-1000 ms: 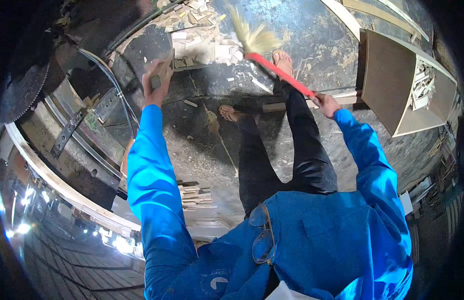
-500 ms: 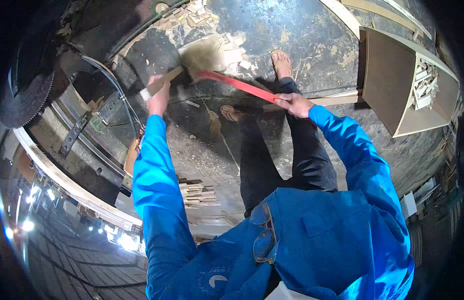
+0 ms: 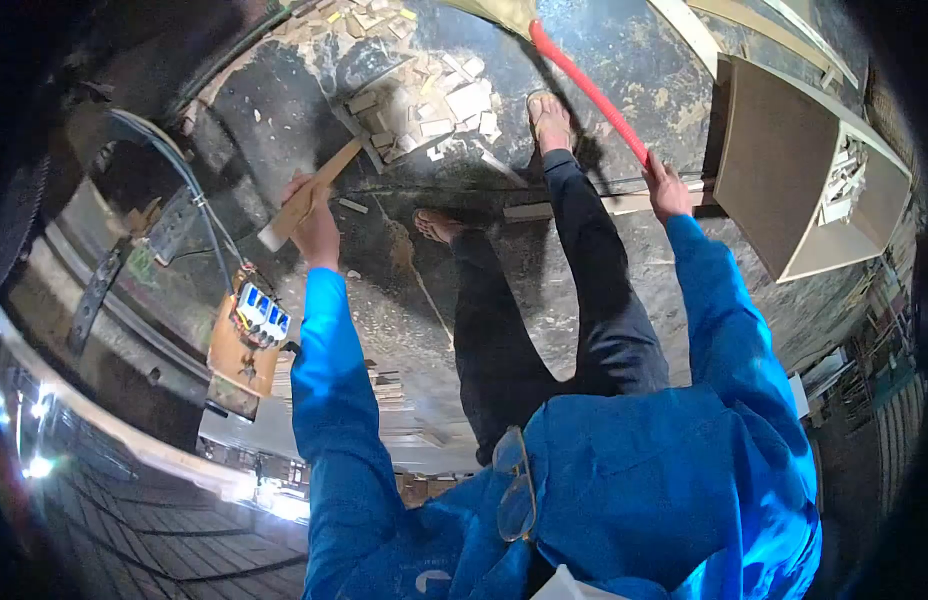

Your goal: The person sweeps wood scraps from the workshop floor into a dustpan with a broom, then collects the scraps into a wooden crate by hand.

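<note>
My left hand is wrapped round a wooden handle, whose far end meets a flat dustpan on the floor. Wood offcuts lie in a heap on and beside the dustpan. At the right, my right hand grips the lower end of a red broom handle. The broom's pale bristles are at the top edge, partly out of view, up and to the right of the heap.
A large open wooden box holding scraps stands at the right. More offcuts lie at the top. Cables and a switch board are at the left, near a machine. My feet are on the floor below the heap.
The broom has swung up and right, off the heap, and my right hand has moved right. My left hand has moved slightly down with the dustpan handle. The heap and dustpan now show clearly.
</note>
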Motion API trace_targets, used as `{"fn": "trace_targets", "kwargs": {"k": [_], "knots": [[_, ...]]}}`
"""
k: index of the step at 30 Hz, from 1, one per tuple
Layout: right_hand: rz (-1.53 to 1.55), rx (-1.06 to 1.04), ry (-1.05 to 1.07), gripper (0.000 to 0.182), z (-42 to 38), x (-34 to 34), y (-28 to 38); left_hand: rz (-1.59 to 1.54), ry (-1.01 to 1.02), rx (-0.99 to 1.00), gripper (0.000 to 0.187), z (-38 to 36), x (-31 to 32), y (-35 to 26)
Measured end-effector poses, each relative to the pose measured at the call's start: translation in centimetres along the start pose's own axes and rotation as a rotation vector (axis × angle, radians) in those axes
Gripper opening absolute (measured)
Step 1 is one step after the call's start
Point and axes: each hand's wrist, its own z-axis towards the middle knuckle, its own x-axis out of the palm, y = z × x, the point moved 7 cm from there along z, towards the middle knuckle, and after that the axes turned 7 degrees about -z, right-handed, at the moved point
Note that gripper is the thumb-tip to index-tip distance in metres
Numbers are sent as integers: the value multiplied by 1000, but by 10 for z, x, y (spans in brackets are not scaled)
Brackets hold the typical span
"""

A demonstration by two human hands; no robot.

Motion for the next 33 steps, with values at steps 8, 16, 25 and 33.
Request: {"fn": "trace_targets", "kwargs": {"k": [8, 16, 25, 33], "knots": [[62, -511, -176, 44, 150, 69, 261, 9, -67, 122, 20, -8, 1, 7], [-294, -714, -332, 30, 210, 134, 407, -49, -142, 56, 20, -4, 2, 10], [411, -307, 11, 80, 209, 142, 401, -15, -155, -39, 21, -3, 4, 4], [628, -9, -570, 63, 268, 108, 361, -14, -147, -55, 25, -3, 1, 8]]}}
